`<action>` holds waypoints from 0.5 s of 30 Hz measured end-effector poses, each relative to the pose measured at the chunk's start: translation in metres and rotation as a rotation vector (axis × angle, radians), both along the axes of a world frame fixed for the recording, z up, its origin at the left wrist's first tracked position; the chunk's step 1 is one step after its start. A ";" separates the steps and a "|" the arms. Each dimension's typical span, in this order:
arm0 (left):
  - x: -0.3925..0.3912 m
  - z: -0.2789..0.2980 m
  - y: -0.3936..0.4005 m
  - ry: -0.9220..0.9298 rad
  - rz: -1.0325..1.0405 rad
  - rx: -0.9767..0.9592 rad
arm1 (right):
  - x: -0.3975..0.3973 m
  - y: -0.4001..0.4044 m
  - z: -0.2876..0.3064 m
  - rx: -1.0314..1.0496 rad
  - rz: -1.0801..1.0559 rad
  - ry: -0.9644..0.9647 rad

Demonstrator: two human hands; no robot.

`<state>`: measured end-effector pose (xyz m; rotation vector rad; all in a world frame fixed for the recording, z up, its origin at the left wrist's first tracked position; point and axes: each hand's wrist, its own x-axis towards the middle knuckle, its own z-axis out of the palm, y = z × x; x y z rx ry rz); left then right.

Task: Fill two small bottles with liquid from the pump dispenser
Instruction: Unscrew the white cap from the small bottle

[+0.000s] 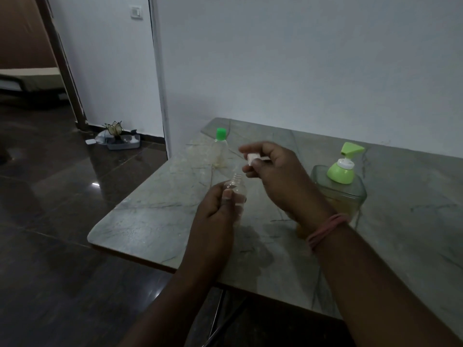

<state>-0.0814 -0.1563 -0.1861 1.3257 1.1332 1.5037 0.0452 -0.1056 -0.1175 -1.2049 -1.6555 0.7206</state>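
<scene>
My left hand [215,209] grips a small clear bottle [236,190] above the marble table [155,221]; its threaded neck is bare and points up. My right hand [270,169] pinches the bottle's white cap [251,157] just above and to the right of that neck. A second small clear bottle [220,149] with a green cap stands upright at the table's far left. The pump dispenser [340,186], a clear square jar with yellowish liquid and a light-green pump head, stands to the right, partly behind my right wrist.
The table's left edge and front corner [94,240] drop to a dark glossy floor. A grey wall runs right behind the table. On the floor at the back left sits a tray with small objects [120,141], beside a doorway.
</scene>
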 end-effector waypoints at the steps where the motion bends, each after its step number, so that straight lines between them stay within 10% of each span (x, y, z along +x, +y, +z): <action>1: 0.000 0.000 0.001 -0.004 0.016 0.000 | -0.005 0.005 -0.009 -0.033 -0.065 0.010; 15: 0.002 0.001 0.002 -0.022 0.110 -0.025 | -0.014 0.023 -0.061 -0.065 -0.202 -0.198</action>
